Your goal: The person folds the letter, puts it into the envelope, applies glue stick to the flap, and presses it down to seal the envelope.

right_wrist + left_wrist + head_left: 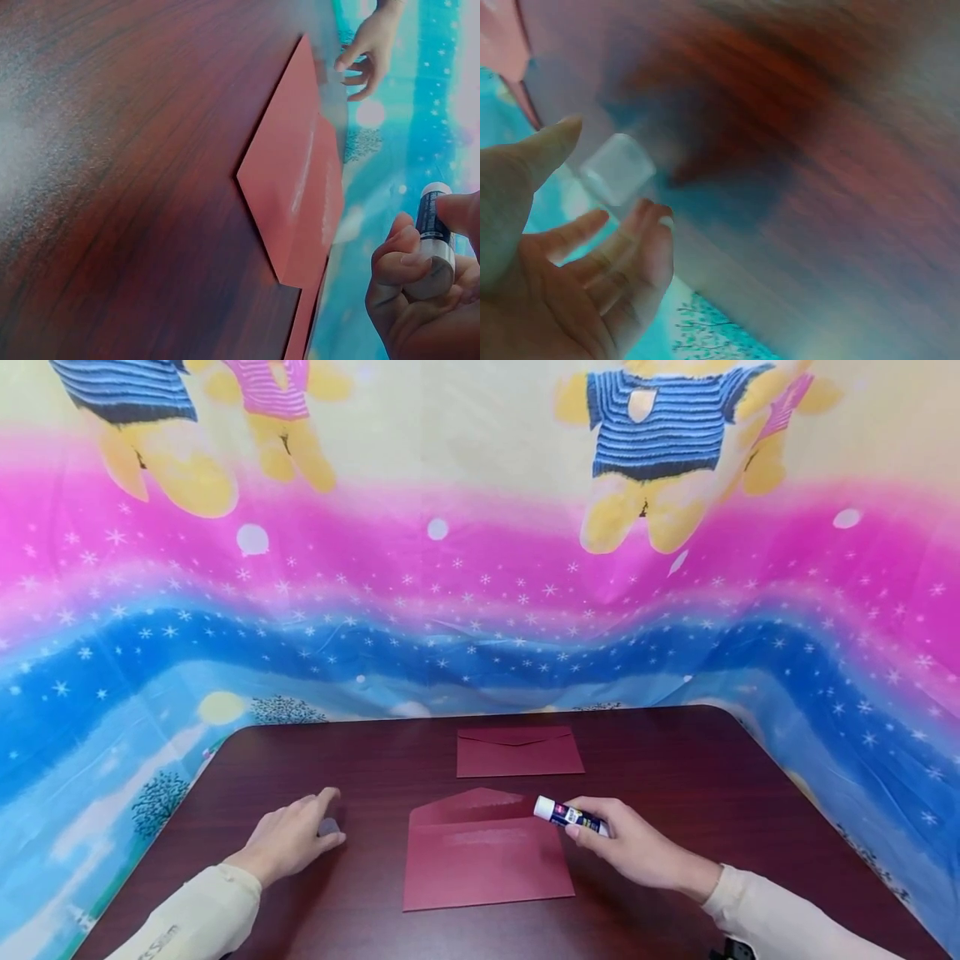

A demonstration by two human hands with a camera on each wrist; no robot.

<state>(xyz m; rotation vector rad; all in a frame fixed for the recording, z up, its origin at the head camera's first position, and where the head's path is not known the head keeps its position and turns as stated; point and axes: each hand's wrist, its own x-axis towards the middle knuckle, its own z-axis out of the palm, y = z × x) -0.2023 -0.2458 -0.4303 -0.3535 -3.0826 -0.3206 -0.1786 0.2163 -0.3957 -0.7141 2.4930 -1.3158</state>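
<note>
My right hand grips a glue stick with a dark label and a white end, held just above the right edge of an open red envelope. The envelope's flap points away from me, and shiny streaks show on the flap and on the body below it. On the left, my left hand has its thumb and fingers spread apart around a translucent cap. In the left wrist view there is a gap between the cap and the fingertips; whether it touches the table cannot be told.
A second red envelope, flap folded down, lies farther back on the dark wooden table. A printed cloth with snowflakes and bears hangs behind the table and along its sides.
</note>
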